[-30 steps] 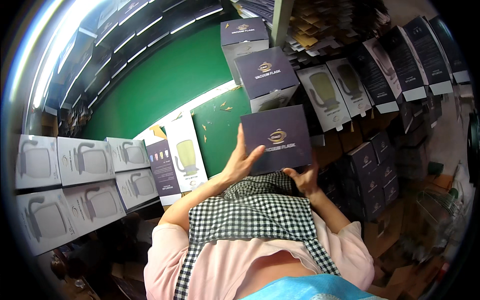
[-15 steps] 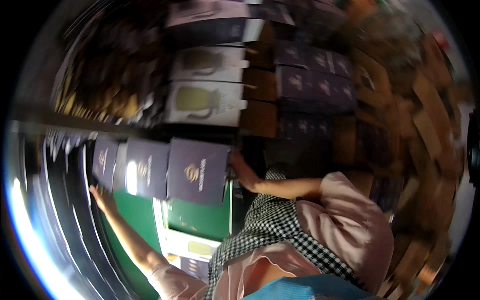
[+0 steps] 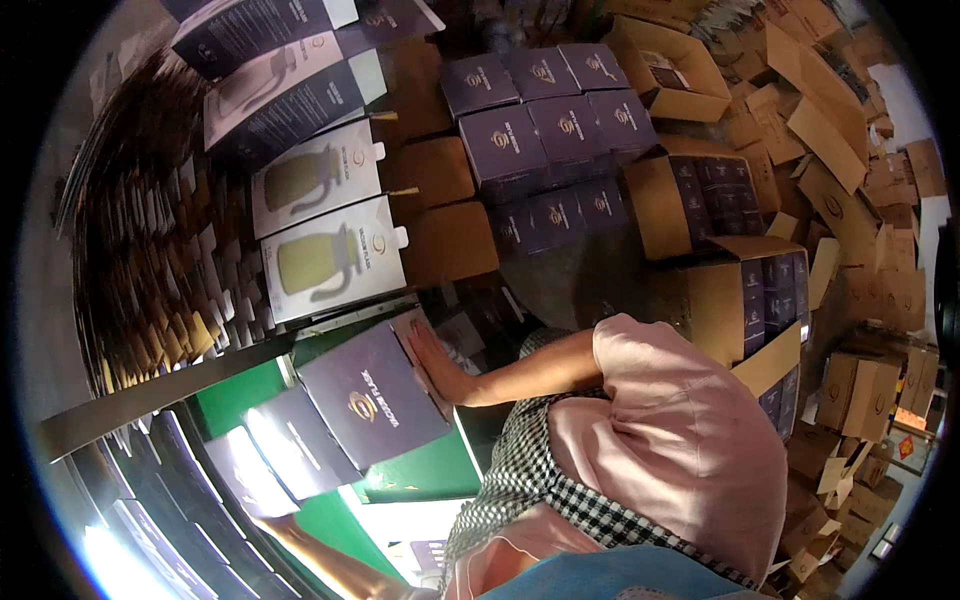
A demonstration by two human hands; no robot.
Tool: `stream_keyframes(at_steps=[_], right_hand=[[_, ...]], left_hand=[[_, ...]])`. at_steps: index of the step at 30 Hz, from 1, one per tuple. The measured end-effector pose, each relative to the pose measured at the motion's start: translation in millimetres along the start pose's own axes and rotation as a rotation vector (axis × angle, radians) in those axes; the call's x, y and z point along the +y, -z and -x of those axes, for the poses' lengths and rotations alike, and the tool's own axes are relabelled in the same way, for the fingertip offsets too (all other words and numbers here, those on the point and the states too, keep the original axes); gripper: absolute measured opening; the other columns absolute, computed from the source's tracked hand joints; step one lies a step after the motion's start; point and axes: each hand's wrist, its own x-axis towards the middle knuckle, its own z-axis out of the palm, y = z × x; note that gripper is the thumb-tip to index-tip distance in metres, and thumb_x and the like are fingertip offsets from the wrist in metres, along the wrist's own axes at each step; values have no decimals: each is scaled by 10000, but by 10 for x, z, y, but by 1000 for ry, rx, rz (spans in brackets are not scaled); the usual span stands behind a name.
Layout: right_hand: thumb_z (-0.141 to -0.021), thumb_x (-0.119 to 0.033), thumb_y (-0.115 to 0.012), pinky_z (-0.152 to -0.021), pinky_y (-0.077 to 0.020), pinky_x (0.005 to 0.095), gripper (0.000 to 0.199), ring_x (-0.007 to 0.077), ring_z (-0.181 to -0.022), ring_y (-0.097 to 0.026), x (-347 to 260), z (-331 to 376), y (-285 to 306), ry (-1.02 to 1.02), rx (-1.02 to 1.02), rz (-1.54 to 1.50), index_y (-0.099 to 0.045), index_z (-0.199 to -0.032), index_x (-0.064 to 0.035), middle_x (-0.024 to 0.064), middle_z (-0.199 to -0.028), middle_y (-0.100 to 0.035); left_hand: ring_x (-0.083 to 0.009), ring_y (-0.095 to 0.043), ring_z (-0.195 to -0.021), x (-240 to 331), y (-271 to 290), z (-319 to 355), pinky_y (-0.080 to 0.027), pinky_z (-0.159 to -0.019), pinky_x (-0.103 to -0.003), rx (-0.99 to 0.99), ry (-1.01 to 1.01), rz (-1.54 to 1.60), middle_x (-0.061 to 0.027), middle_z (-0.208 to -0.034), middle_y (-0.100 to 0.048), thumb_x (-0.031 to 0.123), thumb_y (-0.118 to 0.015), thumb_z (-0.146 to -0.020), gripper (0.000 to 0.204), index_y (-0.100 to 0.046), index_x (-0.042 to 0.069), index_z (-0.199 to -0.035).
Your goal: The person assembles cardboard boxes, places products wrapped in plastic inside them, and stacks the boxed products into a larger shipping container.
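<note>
With fingers (image 3: 419, 345) straight and nearly flat, press the right hand (image 3: 448, 378) on the end of the near box (image 3: 370, 390), bearing on it without wrapping round. Reach with the left hand (image 3: 275, 527) to the other end of the row, at the lower edge of the far box (image 3: 250, 475); in the glare, cannot tell how far open on that side. Have the middle box (image 3: 300, 440) between, with all three close together in a slanting line over the green table (image 3: 400, 480); cannot tell whether lifted or resting. Seem to be at the step of squeezing the row together for handling as one; to shift it, would need even inward pressure from both ends and level wrists, or else risk dropping the middle box. See smooth, dark purple card with square corners, a gold emblem on the near box and a bright shine on the far one. Beyond, find flat-faced white boxes (image 3: 330, 260) with a jug picture, ragged stacked card (image 3: 180, 290) beside them, and dull brown cartons (image 3: 655, 215) with open tops
</note>
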Motion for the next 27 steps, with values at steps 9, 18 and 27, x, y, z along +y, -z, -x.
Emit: stream_keyframes(at_steps=[9, 18, 27], right_hand=[[-1007, -574, -329, -1187, -208, 404, 732, 250, -1485, -115, 163, 834, 1438, -273, -163, -1097, -116, -1568, -155, 107, -1624, -93], [-905, -659, -502, -1073, -399, 487, 802, 296, -1285, -455, 1423, 2442, 3725, -359, 313, -989, -345, -1487, -131, 134, -1457, -431], [-914, -634, -517, -1029, -442, 455, 775, 270, -1238, -498, 2858, 2470, 5370, -214, 493, -892, -391, -1459, -98, 113, -1399, -491]], left_hand=[[-259, -593, -1126, 335, 2, 1157, -456, -1001, -398, 26, 171, 304, -142, -1217, -612, 304, -462, -994, 432, -500, -4, -1294], [-277, -618, -1050, -212, -1668, 2303, -460, -969, -426, -550, 436, 564, -140, -1103, -652, 408, -489, -974, 458, -558, 25, -1215], [-228, -509, -1242, -70, -4386, 2669, -354, -1071, -383, -757, 724, 616, -72, -1339, -561, 371, -412, -1007, 485, -519, 54, -1357]])
